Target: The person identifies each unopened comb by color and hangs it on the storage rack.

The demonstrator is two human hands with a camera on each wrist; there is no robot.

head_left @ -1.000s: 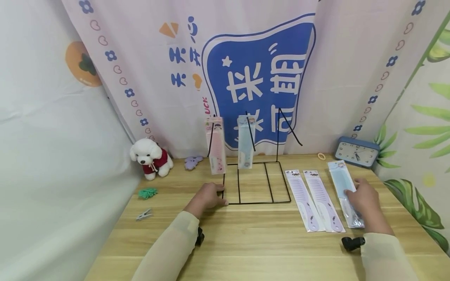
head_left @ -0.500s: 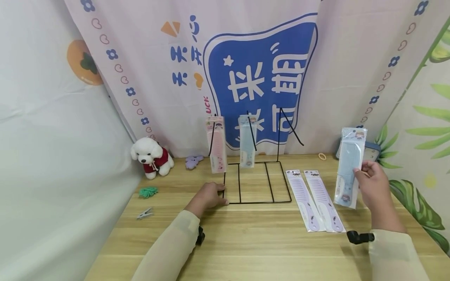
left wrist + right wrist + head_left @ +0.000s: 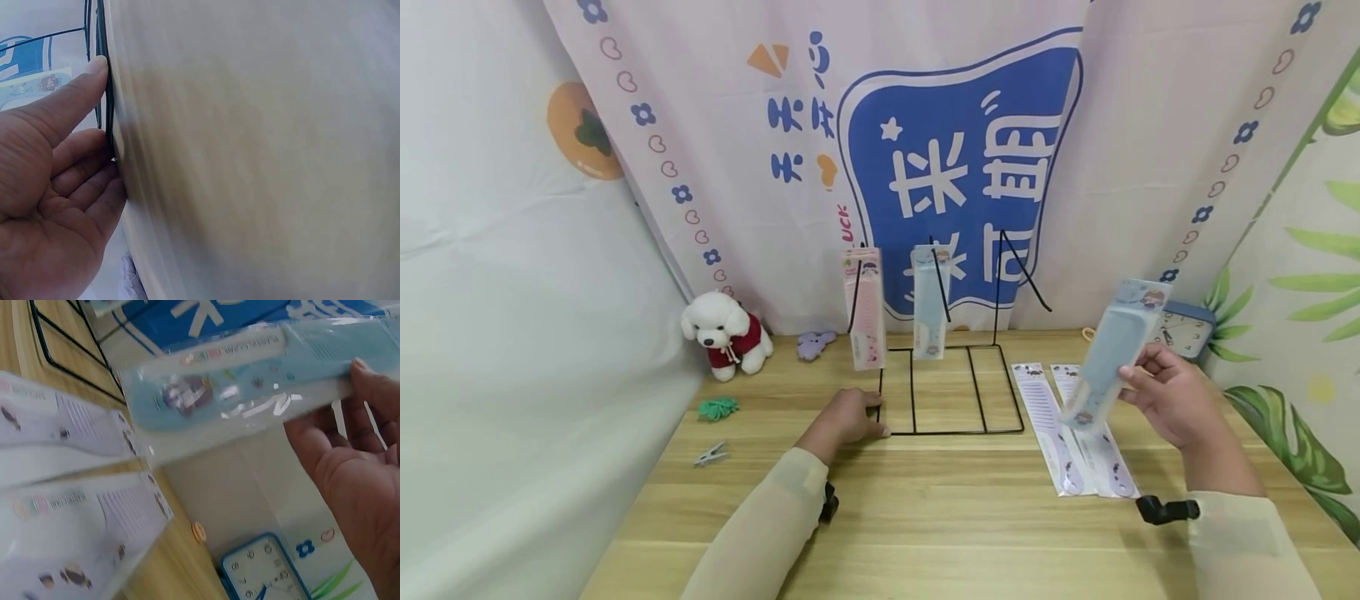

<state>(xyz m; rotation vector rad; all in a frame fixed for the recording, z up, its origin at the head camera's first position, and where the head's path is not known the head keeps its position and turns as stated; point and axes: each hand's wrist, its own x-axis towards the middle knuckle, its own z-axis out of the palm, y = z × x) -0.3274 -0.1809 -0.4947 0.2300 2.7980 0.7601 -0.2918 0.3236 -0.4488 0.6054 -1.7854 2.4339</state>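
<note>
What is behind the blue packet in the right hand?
In the head view, parts of two purple packets and a clock; whatever the blue packet covers can't be seen.

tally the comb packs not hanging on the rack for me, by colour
Purple comb packs, lying on the table: 2
Blue comb pack, held in the right hand's fingers: 1
Total: 3

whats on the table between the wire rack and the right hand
Two purple comb packs, partly behind the held blue comb pack, in the head view.
</note>
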